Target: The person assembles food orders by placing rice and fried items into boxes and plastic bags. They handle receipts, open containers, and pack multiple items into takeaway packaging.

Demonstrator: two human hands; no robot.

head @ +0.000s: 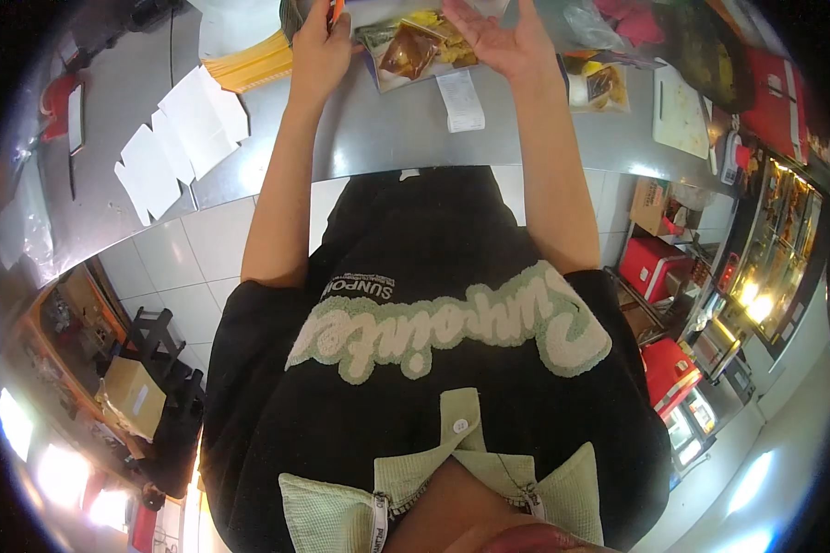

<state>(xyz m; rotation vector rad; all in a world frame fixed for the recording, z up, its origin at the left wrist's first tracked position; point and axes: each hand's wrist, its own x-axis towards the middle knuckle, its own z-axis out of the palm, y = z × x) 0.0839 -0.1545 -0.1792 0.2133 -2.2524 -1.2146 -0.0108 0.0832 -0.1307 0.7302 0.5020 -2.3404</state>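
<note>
My left hand (321,59) is at the top edge of the view, its fingers curled around a small orange object (336,10) that is mostly cut off. Beside it lies a fanned stack of folded yellow-edged paper or card (249,66). Palm up, my right hand (503,43) has its fingers spread and partly out of frame. Between the hands, a clear plastic pack of food (449,52) holds a sachet of brown sauce (409,50). Just below that pack a printed receipt (462,101) lies on the metal counter (387,135).
White flattened cardboard boxes (180,131) lie on the left of the counter. Right of my forearm is another food pack (598,84), then a white cutting board (679,114) and a red box (768,104). A lit glass display case (775,242) stands far right.
</note>
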